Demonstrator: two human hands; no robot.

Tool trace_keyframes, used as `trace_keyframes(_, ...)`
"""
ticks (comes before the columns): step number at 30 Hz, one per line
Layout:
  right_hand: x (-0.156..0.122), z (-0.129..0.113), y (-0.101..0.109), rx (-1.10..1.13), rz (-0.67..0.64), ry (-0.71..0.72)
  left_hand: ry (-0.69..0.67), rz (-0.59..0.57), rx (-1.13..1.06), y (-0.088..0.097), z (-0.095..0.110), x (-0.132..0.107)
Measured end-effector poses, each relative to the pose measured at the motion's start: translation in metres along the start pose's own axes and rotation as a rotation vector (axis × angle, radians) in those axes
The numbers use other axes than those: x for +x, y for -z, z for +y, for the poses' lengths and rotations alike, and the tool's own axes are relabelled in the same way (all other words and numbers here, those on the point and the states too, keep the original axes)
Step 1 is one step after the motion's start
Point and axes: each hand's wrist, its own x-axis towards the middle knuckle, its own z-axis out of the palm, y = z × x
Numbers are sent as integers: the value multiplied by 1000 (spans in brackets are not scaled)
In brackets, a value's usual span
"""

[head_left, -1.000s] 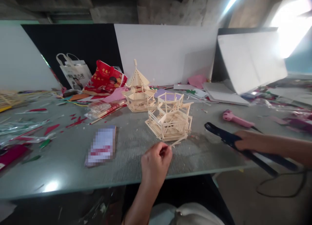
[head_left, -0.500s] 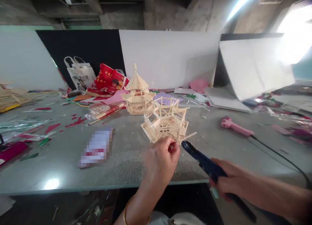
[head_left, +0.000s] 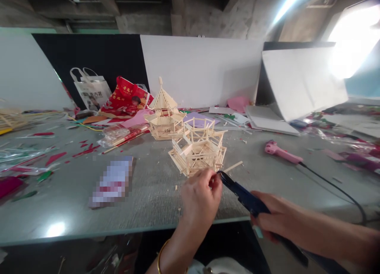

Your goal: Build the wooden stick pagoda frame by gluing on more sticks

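My left hand (head_left: 200, 195) is closed in a pinch near the table's front edge; whatever sits between its fingertips is too small or hidden to make out. From the right, my right hand (head_left: 271, 214) grips a dark blue cutter with long handles (head_left: 247, 198), its head right at my left fingertips. Just beyond them stands an open frame of thin wooden sticks (head_left: 204, 149), many-sided with a slatted base, partly covered by my left hand. Behind it, a pagoda model (head_left: 166, 125) of the same sticks rises to a pointed roof. A loose stick (head_left: 234, 166) lies beside the frame.
A phone (head_left: 113, 181) lies left on the glass-like table (head_left: 154, 210). To the right is a pink glue gun (head_left: 283, 152) with its cord. Paper scraps, wrapped sticks, a red bag (head_left: 127, 98) and white boards (head_left: 305, 80) line the back.
My hands have come together, so the cutter's head now meets my left fingertips. The view has shifted slightly, and the scene sits a little further left.
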Motion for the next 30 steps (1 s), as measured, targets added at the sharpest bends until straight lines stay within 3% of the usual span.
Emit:
trace_keyframes(4, 3, -6, 1, 39, -55, -51, -7, 29, 34, -3, -2, -1)
trace_keyframes(8, 9, -6, 1, -5, -5, -75, -4, 27, 95, -8, -3, -1)
trace_keyframes(18, 11, 4, 5, 41, 85, -146, -14, -123, 236, -16, 14, 10)
trace_keyframes(26, 28, 14, 33, 159, 82, -230, -152, -167, 467, -40, 28, 35)
trace_keyframes(30, 35, 22, 51, 199, 74, -178, -235, -248, 483, -49, 35, 50)
